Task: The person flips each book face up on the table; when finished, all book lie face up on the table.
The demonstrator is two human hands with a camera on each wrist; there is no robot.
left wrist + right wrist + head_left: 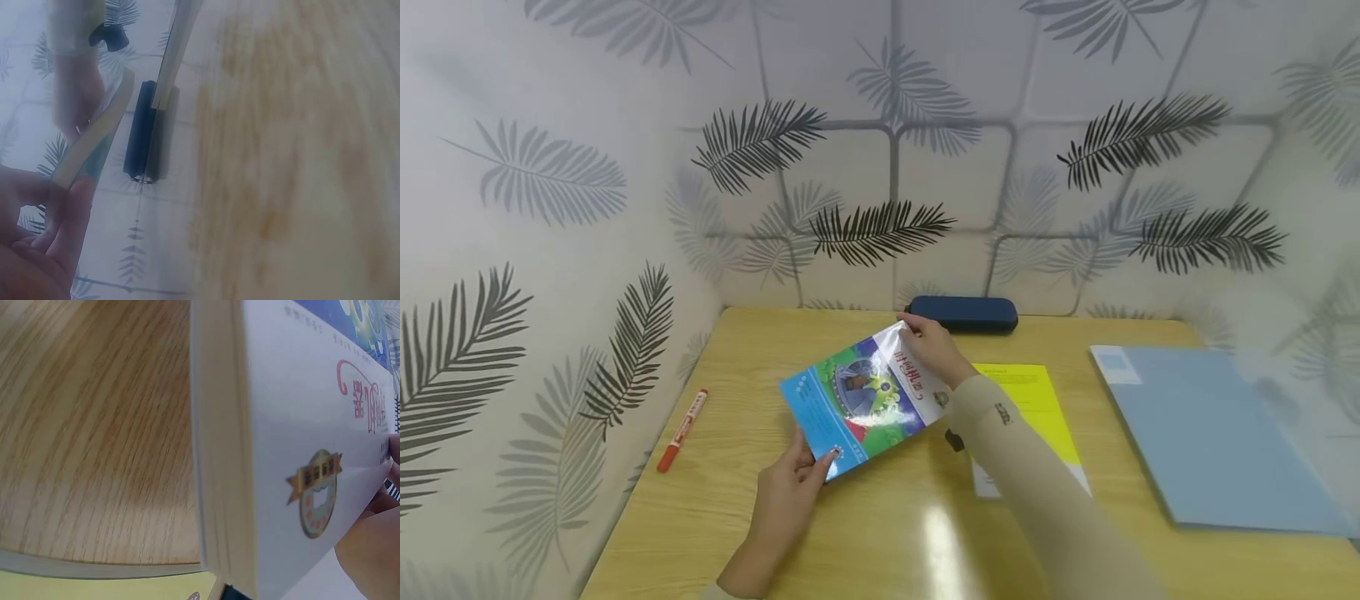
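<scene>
Bench (pixel 880 542): wood-grain top, walls with leaf pattern on three sides. Landmark: book.
Blue folder (pixel 1210 433): flat on bench, well right of book.
Book (pixel 865 396): glossy colour cover, held tilted above bench centre.
Yellow sheet (pixel 1037 400): flat on bench, just right of book, partly under right forearm.
Dark blue case (pixel 964 314): behind book, at back wall.
Red marker (pixel 682 430): left of book, apart.
Left hand (pixel 786 492): pinching book's near corner.
Right hand (pixel 934 346): fingers gripping book's far corner.
</scene>
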